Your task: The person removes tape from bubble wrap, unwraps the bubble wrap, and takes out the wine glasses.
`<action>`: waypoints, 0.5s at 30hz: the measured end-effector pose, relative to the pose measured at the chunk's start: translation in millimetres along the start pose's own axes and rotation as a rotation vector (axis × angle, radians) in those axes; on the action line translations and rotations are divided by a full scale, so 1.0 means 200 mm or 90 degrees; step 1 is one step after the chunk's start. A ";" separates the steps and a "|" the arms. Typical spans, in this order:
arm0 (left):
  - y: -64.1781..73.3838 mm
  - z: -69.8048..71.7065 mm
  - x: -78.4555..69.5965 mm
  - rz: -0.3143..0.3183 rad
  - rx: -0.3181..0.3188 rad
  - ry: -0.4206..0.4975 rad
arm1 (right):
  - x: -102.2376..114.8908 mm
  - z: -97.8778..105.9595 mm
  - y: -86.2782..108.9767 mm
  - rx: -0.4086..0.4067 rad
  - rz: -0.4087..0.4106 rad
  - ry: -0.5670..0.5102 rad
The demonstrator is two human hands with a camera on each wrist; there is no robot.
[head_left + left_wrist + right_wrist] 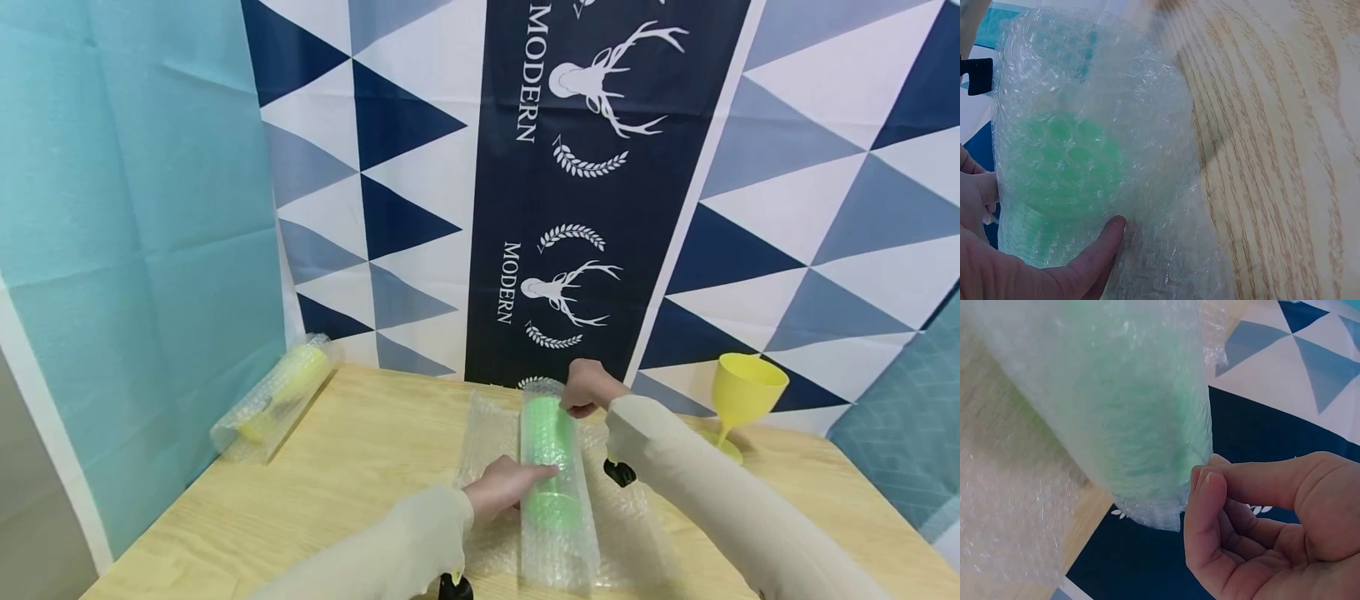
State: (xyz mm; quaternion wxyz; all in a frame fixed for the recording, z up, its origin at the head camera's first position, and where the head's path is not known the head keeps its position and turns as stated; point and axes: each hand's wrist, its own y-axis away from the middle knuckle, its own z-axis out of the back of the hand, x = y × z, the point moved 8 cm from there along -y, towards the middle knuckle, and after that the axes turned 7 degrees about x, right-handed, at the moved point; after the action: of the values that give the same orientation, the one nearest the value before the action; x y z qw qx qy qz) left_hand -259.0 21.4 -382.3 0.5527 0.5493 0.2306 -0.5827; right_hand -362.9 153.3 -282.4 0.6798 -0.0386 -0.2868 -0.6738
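Note:
A green cup-like thing (pixel 549 433) lies rolled in bubble wrap (pixel 558 562) at the middle of the table, its long side pointing away from me. Over its near half my left hand (pixel 504 490) grips the roll, the thumb (pixel 1100 250) laid across the top and the fingers along the side. My right hand (pixel 588 387) pinches the wrap's edge between thumb and fingertips at the far end, close to the wall cloth. Through the plastic, a round green end (pixel 1063 162) shows in the left wrist view. The green thing's exact shape is blurred by the bubbles.
More bubble wrap (pixel 483 433) spreads flat under the roll on the wooden table (pixel 360 483). A second wrapped roll, yellow inside (pixel 300 375), lies at the back left. An unwrapped yellow goblet (pixel 742 392) stands at the back right. Patterned cloth (pixel 420 192) hangs behind.

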 end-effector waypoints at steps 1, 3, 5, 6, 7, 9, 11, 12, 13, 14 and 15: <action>0.00 0.00 0.00 0.001 0.000 -0.001 | 0.00 0.00 0.01 -0.002 -0.005 0.000; 0.00 0.00 0.01 0.002 0.000 -0.002 | -0.01 0.01 0.01 -0.006 -0.008 -0.001; 0.00 0.00 0.01 0.001 -0.001 -0.004 | -0.03 0.02 0.02 -0.014 -0.012 0.000; 0.00 0.00 0.01 0.000 -0.001 -0.004 | -0.03 0.03 0.02 -0.016 -0.013 0.000; -0.01 0.00 0.01 0.000 -0.001 -0.005 | -0.04 0.03 0.02 -0.017 -0.012 -0.001; -0.01 -0.01 0.01 -0.004 -0.003 -0.004 | -0.06 0.04 0.01 -0.015 -0.012 -0.002; -0.01 -0.01 0.01 -0.005 -0.002 -0.001 | -0.07 0.05 0.02 -0.014 -0.010 -0.003; -0.01 -0.01 0.01 -0.006 0.000 0.001 | -0.08 0.06 0.02 -0.013 -0.009 -0.002; -0.01 -0.01 0.01 -0.006 0.002 0.000 | -0.08 0.06 0.02 -0.010 -0.006 -0.002; -0.02 -0.01 0.01 -0.007 0.003 0.001 | -0.09 0.07 0.03 -0.009 -0.005 -0.003; -0.01 -0.01 0.01 -0.007 0.005 0.001 | -0.10 0.07 0.03 -0.007 0.000 -0.003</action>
State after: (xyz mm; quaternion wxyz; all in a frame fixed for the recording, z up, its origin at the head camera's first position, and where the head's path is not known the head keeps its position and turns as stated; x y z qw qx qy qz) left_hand -260.4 23.3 -385.7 0.5473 0.5507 0.2320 -0.5860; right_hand -360.4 178.4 -277.0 0.6788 -0.0440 -0.2847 -0.6755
